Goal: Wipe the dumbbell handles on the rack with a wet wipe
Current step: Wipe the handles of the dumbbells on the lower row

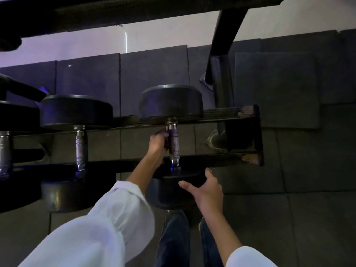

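Dumbbell handle (173, 141), knurled metal, belongs to the rightmost dumbbell on the rack (248, 158) and spans the gap between the rear and front rails. Wet wipe: not distinguishable; a dark patch sits at the fingertips of the left hand (158, 141), but low light prevents identification. The left hand is on the left side of the handle with its fingers curled against it; the fingertips are hidden behind the bar. The right hand (208, 189) is open, thumb spread, at the right edge of the near weight head (169, 193); actual contact cannot be confirmed. The far weight head (170, 103) rests on the rear rail. The rack holds a second dumbbell (81, 143) to the left, well apart from the first, and a third dumbbell (4, 149) cut off by the left frame edge. An upper shelf (115, 12) crosses the top of the view, mostly in shadow and partly out of frame. A dark upright post (225, 35) descends on the right. Dark floor mats (289, 170) lie beneath the rack. White sleeves (107, 228) cover both forearms.
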`<state>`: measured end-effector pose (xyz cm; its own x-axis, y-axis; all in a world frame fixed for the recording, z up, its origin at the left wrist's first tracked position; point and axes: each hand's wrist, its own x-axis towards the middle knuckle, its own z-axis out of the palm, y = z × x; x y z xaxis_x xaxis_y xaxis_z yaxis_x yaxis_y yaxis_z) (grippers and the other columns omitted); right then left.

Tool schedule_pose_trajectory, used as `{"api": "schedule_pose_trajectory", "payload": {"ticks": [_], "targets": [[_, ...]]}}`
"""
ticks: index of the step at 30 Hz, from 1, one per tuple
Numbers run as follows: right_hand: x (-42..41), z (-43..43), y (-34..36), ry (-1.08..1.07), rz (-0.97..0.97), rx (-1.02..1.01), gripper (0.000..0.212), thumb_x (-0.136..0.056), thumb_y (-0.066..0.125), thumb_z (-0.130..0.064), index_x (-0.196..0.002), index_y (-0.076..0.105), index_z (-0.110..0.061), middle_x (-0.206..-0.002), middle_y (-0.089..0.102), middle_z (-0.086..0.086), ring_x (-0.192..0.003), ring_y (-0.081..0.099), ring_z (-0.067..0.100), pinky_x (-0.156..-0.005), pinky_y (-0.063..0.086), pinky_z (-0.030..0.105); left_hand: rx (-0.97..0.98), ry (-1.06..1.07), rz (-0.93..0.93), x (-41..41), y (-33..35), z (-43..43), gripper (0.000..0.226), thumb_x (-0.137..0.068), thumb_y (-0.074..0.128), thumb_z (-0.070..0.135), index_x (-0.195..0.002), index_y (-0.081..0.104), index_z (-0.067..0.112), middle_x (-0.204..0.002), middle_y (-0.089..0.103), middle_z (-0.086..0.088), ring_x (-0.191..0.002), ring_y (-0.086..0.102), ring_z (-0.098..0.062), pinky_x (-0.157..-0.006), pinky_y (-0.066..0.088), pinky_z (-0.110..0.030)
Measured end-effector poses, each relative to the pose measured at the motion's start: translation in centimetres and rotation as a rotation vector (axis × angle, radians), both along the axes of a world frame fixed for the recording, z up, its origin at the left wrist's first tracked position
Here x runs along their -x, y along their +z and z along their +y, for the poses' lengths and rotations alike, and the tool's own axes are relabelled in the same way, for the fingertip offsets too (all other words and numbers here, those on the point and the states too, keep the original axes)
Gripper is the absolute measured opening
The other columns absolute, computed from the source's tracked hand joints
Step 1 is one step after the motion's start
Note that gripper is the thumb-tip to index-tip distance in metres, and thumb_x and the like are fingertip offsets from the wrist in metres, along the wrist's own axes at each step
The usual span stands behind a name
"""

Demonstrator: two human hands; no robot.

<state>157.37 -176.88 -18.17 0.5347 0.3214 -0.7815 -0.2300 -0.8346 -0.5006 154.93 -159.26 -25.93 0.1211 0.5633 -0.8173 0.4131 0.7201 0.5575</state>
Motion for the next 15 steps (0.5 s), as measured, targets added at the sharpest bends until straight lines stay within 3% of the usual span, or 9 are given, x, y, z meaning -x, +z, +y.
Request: {"api": "schedule_pose_trajectory", "payload": {"ticks": [3,5,7,10,13,15], "targets": [[-0.2,0.0,0.5,-0.01,0.003,-0.017,0.093,-0.07,0.079,-0.034,-0.145,0.028,-0.01,-0.145,0.04,0.008,-0.134,0.036,0.023,-0.105,0.033,0.03,0.203,-0.288,-0.006,3.0,0.8,-1.2,0.019,-0.073,0.038,0.005,-0.062,0.053,0.009,-0.064,0.047,-0.007,-0.058,0.046,-0.019,-0.061,0.039,-0.028],[-0.3,0.0,0.5,-0.017,0.011,-0.021,0.093,-0.07,0.079,-0.034,-0.144,0.029,-0.01,-0.145,0.04,0.007,-0.134,0.035,0.023,-0.105,0.033,0.03,0.26,-0.352,-0.041,2.8,1.8,-0.7,0.029,-0.078,0.035,0.008,-0.054,0.051,0.008,-0.059,0.051,-0.004,-0.054,0.05,-0.017,-0.062,0.041,-0.028],[-0.2,0.0,0.5,-0.021,0.008,-0.017,0.094,-0.069,0.079,-0.035,-0.145,0.028,-0.01,-0.145,0.04,0.007,-0.135,0.035,0.023,-0.105,0.033,0.032,0.256,-0.21,-0.163,0.8,2.7,0.2,0.042,-0.084,0.029,0.01,-0.046,0.046,0.009,-0.058,0.057,-0.005,-0.055,0.054,-0.015,-0.061,0.04,-0.028],[-0.2,0.1,0.3,-0.013,-0.013,0.004,0.095,-0.069,0.079,-0.037,-0.145,0.029,-0.011,-0.144,0.042,0.007,-0.134,0.036,0.024,-0.104,0.034,0.034,0.177,-0.003,-0.301,-1.3,2.6,0.9,0.062,-0.089,0.029,0.011,-0.033,0.056,0.01,-0.063,0.051,-0.006,-0.066,0.045,-0.015,-0.062,0.037,-0.026],[-0.1,0.0,0.1,-0.025,-0.014,0.018,0.094,-0.068,0.08,-0.037,-0.144,0.031,-0.012,-0.142,0.045,0.007,-0.132,0.039,0.024,-0.104,0.037,0.036,0.169,-0.08,-0.188,0.9,1.0,-0.4,0.043,-0.082,0.032,0.005,-0.042,0.044,0.018,-0.074,0.061,-0.008,-0.067,0.049,-0.019,-0.061,0.037,-0.027],[0.0,0.0,0.2,-0.034,-0.014,0.018,0.094,-0.066,0.081,-0.038,-0.143,0.033,-0.013,-0.138,0.049,0.007,-0.129,0.043,0.025,-0.103,0.04,0.038,0.246,-0.196,-0.115,2.9,0.8,-0.9,0.028,-0.082,0.032,0.006,-0.057,0.042,0.014,-0.056,0.055,0.0,-0.054,0.045,-0.015,-0.056,0.04,-0.024]]}}
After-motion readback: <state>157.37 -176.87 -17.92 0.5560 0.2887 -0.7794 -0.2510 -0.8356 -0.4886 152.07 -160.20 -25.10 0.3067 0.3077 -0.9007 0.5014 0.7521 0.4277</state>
